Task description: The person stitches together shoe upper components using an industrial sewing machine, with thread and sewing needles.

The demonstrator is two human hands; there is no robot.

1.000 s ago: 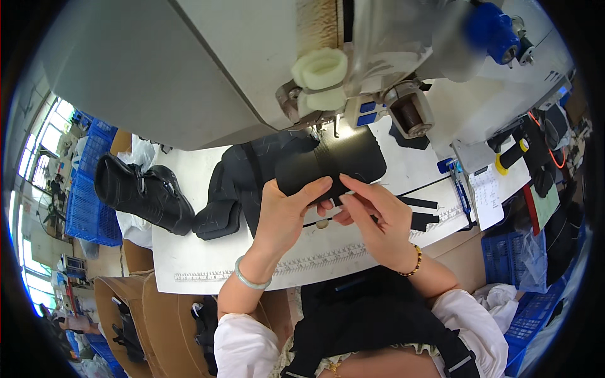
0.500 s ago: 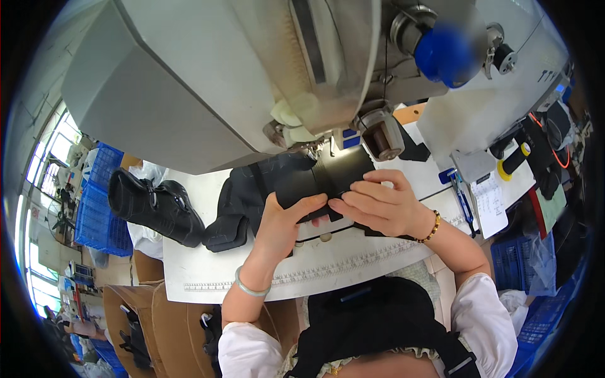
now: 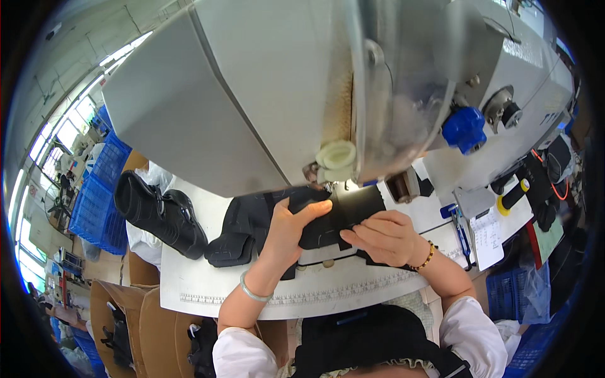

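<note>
A flat black material piece lies beneath the needle area of a large grey sewing machine. My left hand grips its left side, thumb stretched on top toward the needle and the other fingers hidden underneath. At the near right edge, my right hand pinches the same piece between thumb and bent fingers. More black sewn pieces are bunched left of my left hand. The needle tip is too small to make out.
A black boot lies on the white table at the left. Scissors-like blue-handled tool, a written notepad and a thread spool are at the right. Blue crates and cardboard boxes stand around the table.
My left thumb has slid up from the near edge onto the piece, away from my right fingers. The right hand stays at the near edge. The whole view has tilted upward.
</note>
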